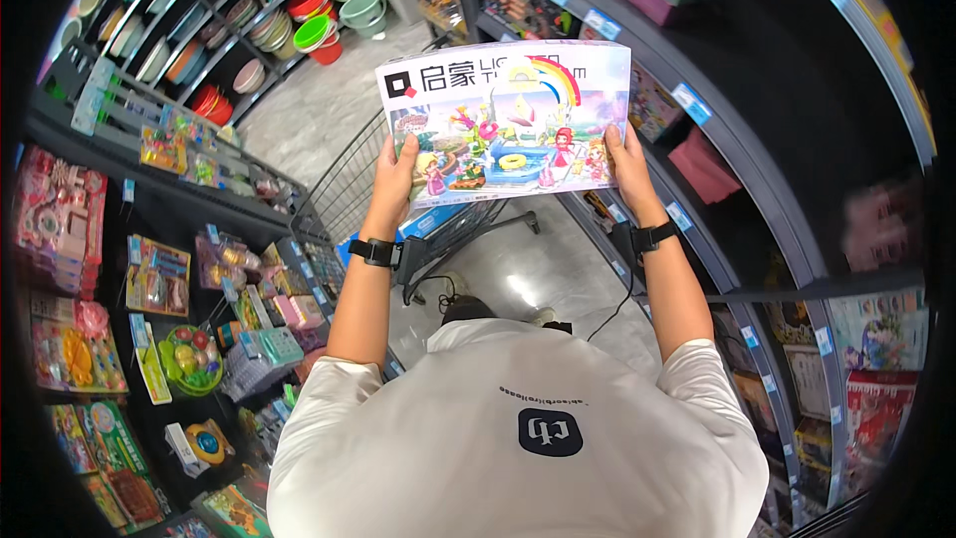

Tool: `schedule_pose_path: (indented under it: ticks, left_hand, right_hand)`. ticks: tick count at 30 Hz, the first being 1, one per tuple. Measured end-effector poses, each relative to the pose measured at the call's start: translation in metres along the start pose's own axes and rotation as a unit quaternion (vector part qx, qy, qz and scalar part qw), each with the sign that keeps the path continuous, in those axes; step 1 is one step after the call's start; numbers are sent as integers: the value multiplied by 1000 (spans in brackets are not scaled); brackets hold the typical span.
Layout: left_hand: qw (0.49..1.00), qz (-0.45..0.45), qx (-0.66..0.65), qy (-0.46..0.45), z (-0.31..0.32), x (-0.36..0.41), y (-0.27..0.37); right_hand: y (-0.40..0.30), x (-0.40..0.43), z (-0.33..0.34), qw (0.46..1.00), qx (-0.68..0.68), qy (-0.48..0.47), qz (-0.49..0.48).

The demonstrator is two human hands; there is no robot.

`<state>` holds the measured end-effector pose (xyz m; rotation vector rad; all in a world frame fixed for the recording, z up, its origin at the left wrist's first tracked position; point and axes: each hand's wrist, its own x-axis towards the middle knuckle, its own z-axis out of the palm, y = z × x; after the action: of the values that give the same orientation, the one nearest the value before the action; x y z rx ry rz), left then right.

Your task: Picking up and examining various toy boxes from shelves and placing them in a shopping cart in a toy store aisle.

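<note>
A building-block toy set box (508, 127) is held up in front of me, its printed face turned towards me. The picture on it shows small doll figures, a rainbow and a blue pool. My left hand (396, 172) grips the left edge, thumb on the front. On the opposite edge my right hand (629, 161) holds the box the same way; the fingers behind it are hidden. Beyond and below the box stands a wire shopping cart (347, 164), partly covered by it. A blue box (441, 220) shows at the cart, under the toy box's lower edge.
Dark shelving (717, 142) with price tags and boxed goods curves along my right. At left hang packaged toys (160, 276), among them a green basket of play food (190, 360). Plastic buckets and basins (364, 13) stand at the far end of the grey floor (284, 108).
</note>
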<state>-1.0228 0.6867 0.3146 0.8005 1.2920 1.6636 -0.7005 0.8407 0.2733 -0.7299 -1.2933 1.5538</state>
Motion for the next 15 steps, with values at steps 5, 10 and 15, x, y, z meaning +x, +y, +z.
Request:
schedule_pose_path:
  ticks: [5,10,15]
  left_hand:
    - [998,-3,23,-61,62,20,-7]
    - [994,-23,-25,-103,118,23,7]
    - [972,-54,-82,-212,136,50,8]
  right_hand:
    - [-39,-35,-47,994,-43,90,-43]
    - [-71,-64,-78,982,-67,164,-58]
    - [-97,-83,-85,968,-101,223,-55]
